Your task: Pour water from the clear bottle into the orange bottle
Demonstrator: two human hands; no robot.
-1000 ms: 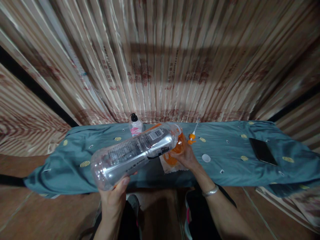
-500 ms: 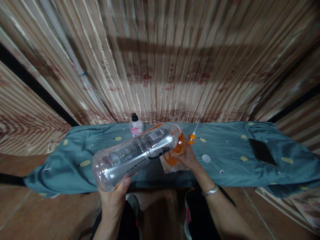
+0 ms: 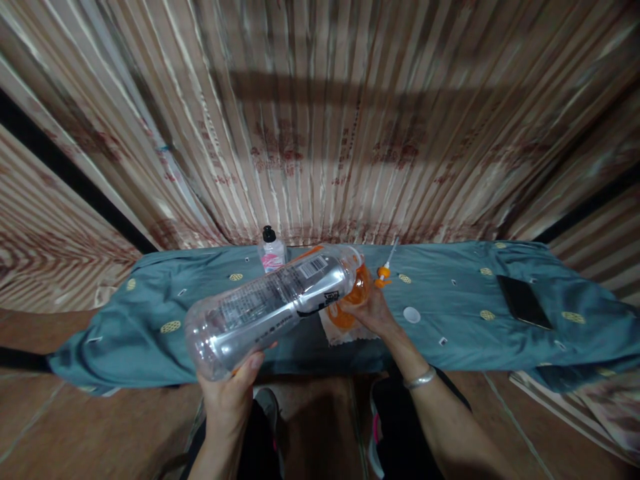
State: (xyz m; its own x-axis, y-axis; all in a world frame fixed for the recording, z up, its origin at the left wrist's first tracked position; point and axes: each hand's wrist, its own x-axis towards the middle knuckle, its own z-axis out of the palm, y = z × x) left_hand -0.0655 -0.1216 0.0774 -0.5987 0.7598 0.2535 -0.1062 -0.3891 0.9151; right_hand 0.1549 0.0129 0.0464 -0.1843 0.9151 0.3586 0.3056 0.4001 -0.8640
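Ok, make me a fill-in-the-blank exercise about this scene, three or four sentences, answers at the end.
1. The left hand holds the large clear bottle by its ____ end, tilted toward the orange container.
2. The right hand steadies the ____ container on the table.
3. The white cap lies on the ____ cloth.
4. The small bottle by the curtain has a ____ cap.

Missing words: bottom; orange; teal; black
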